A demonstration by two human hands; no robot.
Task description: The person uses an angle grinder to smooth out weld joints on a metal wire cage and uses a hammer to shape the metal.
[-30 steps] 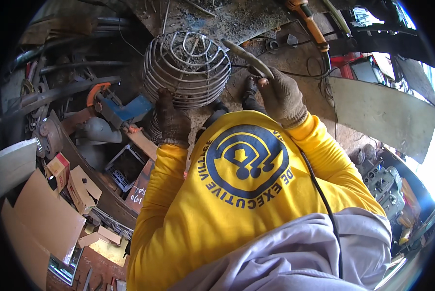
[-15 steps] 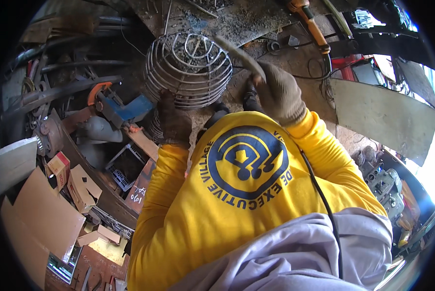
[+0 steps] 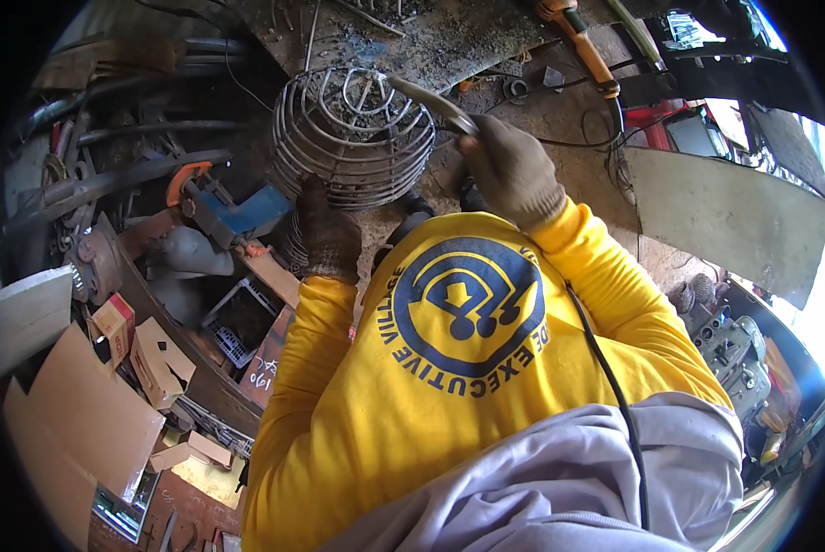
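A round cage of bent metal rods (image 3: 353, 161), ringed like a basket, sits ahead of me near the top of the view. My left hand (image 3: 328, 235), in a dark brown glove, grips the cage at its near left edge; the fingertips are partly hidden in shadow. My right hand (image 3: 514, 175), in a brown knit glove, is closed on a curved, tapering metal tool (image 3: 434, 101). The tool points left and away, its thin end over the far right rings of the cage. Whether it touches them I cannot tell.
A debris-strewn metal sheet (image 3: 440, 46) lies beyond the cage. An orange-handled power tool (image 3: 589, 51) with a cord is at the far right. To the left stand a blue and orange clamp (image 3: 238, 207) and cardboard boxes (image 3: 160, 363). A pale panel (image 3: 725, 221) leans at right.
My right hand has shifted slightly left, and the tool in it has swung lower and flatter over the cage. My left hand keeps its hold; the cage has barely moved.
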